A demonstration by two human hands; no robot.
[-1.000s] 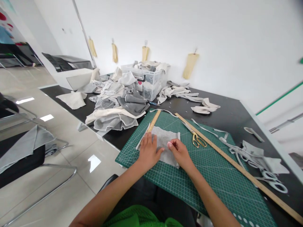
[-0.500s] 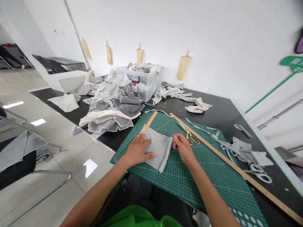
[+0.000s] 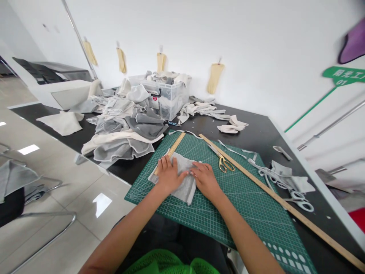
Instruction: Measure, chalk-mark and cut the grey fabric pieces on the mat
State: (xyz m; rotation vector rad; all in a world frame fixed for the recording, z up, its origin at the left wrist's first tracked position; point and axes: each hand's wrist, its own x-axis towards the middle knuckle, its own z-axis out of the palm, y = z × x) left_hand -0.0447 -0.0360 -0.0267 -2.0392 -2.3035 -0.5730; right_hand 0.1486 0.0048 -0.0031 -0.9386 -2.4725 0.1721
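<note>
A grey fabric piece (image 3: 185,186) lies folded on the green cutting mat (image 3: 228,205). My left hand (image 3: 168,175) rests flat on its left half, fingers spread. My right hand (image 3: 204,179) presses flat on its right half, fingers together and extended. A short wooden ruler (image 3: 173,146) lies just beyond the fabric, partly under it. Gold-handled scissors (image 3: 224,161) lie on the mat to the right of my right hand.
A long wooden ruler (image 3: 273,196) crosses the mat diagonally. A heap of grey and cream fabric (image 3: 125,129) and a clear plastic bin (image 3: 164,95) sit behind on the black table (image 3: 265,137). Fabric scraps and loops (image 3: 285,182) lie at the right. Chairs stand on the floor at left.
The fabric has been folded over from the right. My right hand moved left from its right edge and now lies flat on the folded piece. The view shifted right.
</note>
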